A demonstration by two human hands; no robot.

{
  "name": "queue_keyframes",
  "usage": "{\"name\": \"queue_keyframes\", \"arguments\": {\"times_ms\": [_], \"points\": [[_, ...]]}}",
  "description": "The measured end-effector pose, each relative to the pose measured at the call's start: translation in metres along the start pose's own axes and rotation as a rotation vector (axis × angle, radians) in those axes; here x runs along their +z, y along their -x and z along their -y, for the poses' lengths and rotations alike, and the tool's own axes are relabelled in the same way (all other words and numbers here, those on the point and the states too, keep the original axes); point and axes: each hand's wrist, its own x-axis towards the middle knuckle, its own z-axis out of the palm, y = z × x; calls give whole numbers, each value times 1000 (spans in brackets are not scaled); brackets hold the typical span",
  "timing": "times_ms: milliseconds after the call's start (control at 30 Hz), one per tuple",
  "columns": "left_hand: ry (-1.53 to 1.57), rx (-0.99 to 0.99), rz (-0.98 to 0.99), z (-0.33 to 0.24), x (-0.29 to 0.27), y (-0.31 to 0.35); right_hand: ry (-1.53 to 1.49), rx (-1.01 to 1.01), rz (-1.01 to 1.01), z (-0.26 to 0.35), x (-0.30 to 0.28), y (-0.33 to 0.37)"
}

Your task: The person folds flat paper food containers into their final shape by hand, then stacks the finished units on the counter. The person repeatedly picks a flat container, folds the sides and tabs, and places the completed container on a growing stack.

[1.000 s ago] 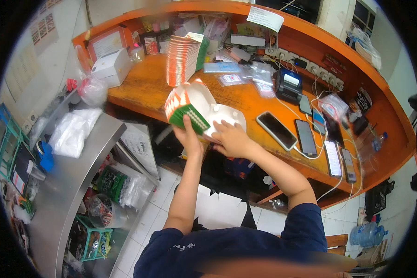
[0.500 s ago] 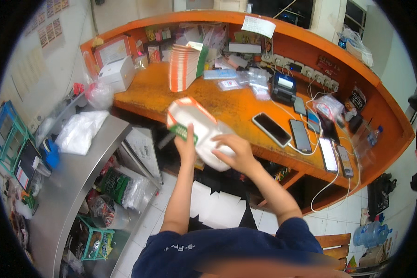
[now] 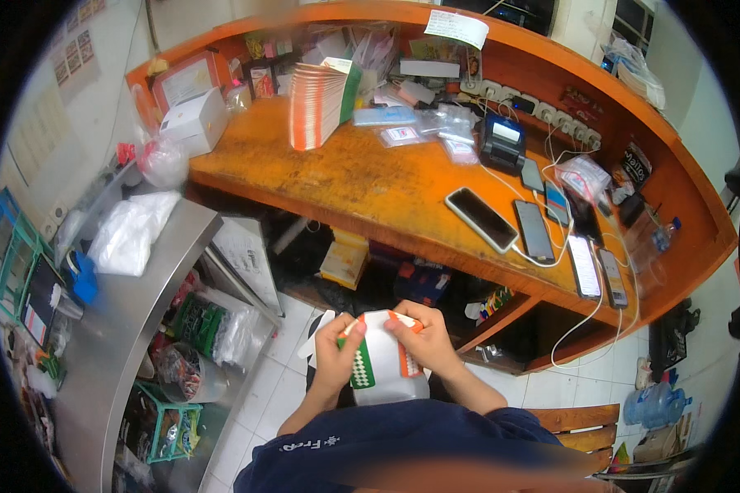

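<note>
A white paper food box [image 3: 381, 352] with orange and green printed sides is held low, close in front of my body. My left hand [image 3: 334, 353] grips its left edge by the green panel, thumb on top. On the other side, my right hand [image 3: 429, 337] is closed on the orange corner, its thumb pressing the panel. Fingers beneath the box are hidden. Beyond, on the orange counter [image 3: 255, 160], stands a leaning stack of similar flat cartons [image 3: 314, 108], orange-striped with a green end.
Several phones with charging cables, among them a white-edged phone [image 3: 481, 219], lie on the counter's right, near a black printer [image 3: 502, 144]. A steel table [image 3: 160, 267] on the left bears white plastic bags [image 3: 133, 232]. A wooden bench [image 3: 569, 427] is at lower right.
The box has come down from over the counter edge toward my body. My right hand, earlier at its lower part with loose fingers, now grips its right corner; the panels are drawn upward.
</note>
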Motion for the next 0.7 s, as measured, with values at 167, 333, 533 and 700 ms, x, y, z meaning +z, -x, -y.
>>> {"name": "queue_keyframes", "arguments": {"times_ms": [167, 333, 533, 700], "points": [[527, -177, 251, 45, -14, -10, 43, 90, 246, 6, -21, -14], [310, -660, 377, 78, -22, 18, -234, 427, 264, -18, -22, -36], [547, -305, 200, 113, -31, -8, 451, -154, 229, 1, -75, -89], [-818, -260, -181, 176, -71, -42, 109, -117, -664, 20, -147, -184]]}}
